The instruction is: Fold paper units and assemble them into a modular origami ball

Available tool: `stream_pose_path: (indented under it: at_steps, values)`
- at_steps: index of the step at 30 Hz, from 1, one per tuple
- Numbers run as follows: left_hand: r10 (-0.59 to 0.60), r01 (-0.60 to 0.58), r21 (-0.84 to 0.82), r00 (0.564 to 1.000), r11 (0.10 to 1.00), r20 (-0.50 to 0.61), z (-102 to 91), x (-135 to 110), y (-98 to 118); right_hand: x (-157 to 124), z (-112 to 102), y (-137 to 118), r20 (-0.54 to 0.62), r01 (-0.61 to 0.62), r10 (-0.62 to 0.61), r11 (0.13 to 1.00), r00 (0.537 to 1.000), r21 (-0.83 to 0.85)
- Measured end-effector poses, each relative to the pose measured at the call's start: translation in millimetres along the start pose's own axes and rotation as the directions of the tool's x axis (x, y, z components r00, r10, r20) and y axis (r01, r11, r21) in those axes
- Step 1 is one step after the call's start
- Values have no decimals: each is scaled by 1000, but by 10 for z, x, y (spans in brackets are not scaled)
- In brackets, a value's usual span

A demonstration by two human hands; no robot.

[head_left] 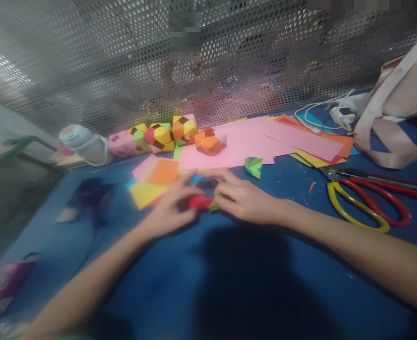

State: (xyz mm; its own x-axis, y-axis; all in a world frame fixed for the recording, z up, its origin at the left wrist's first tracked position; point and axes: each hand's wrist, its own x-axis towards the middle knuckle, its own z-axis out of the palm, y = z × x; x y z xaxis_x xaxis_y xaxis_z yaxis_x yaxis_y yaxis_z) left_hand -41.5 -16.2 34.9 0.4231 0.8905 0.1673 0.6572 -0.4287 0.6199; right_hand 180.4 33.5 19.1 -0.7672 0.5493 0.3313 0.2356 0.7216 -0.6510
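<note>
Both hands meet around a partly built ring of folded paper in red, green and blue, blurred by motion. My left hand closes on its red and blue side. My right hand grips the green side with bent fingers. Just beyond the right hand lies a small green and blue folded paper piece. Left of the hands is a loose pile of square paper sheets in orange, pink and yellow. Fingertips partly hide the held paper.
Several folded paper balls line the back beside pink paper sheets. Scissors with yellow and red handles lie right, near a white cable and a bag. A white bottle and a dark glue-gun-like object are left. A perforated metal panel stands behind.
</note>
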Motion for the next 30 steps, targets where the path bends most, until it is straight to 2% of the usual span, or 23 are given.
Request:
stream_pose_path:
  at_steps: [7,17,22,30]
  values:
    - [-9,8,19,998,1000,64,-9,-5,-31,-16,15,0,-19,23,-24,1000,1000,-5]
    - [7,6,-120,994,993,106,-37,58,9,-19,29,11,9,28,-28,1000,1000,-11]
    - [-46,65,-175,993,982,106,-42,47,-61,-23,30,15,28,7,-6,1000,1000,-18]
    - [-44,72,-251,992,965,115,-55,63,-141,-17,38,9,28,17,-16,1000,999,-20]
